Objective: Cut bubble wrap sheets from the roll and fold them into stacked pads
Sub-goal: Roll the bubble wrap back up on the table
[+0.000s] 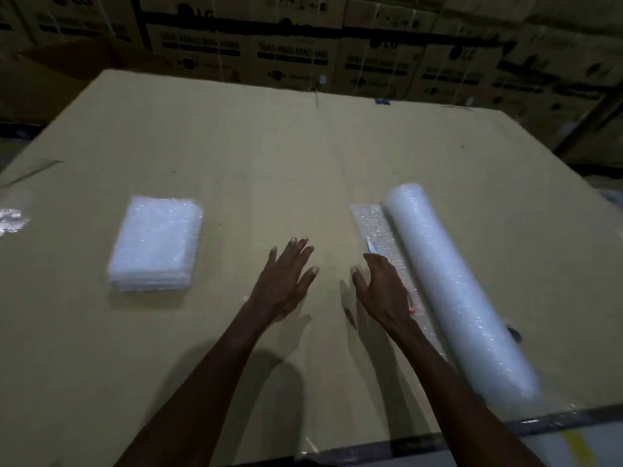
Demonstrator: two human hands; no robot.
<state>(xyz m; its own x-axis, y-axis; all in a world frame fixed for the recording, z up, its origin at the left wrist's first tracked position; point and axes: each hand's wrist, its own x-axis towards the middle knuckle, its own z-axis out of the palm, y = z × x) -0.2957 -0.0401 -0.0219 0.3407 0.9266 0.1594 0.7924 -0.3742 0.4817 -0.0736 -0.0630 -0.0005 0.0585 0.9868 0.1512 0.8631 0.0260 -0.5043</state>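
the long white cylindrical roll of bubble wrap (451,284) lies on the right, its long axis running from near right to far left, with a short unrolled strip of bubble wrap (374,227) flat along its left side. a stack of folded white bubble wrap pads (156,242) sits well apart on the left. the left hand (285,281) hovers spread wide, holding nothing; the right hand (381,288) is loosely open beside the strip (a small blade tip (371,246) shows just beyond it). the surface is a broad tan cardboard sheet (269,156); printed brown cartons (293,52) line the dim far wall.

Bubble wrap roll (451,288) lies flat near cardboard top's (269,156) right edge, short tail unrolled leftward; folded pad stack (156,242) left side.
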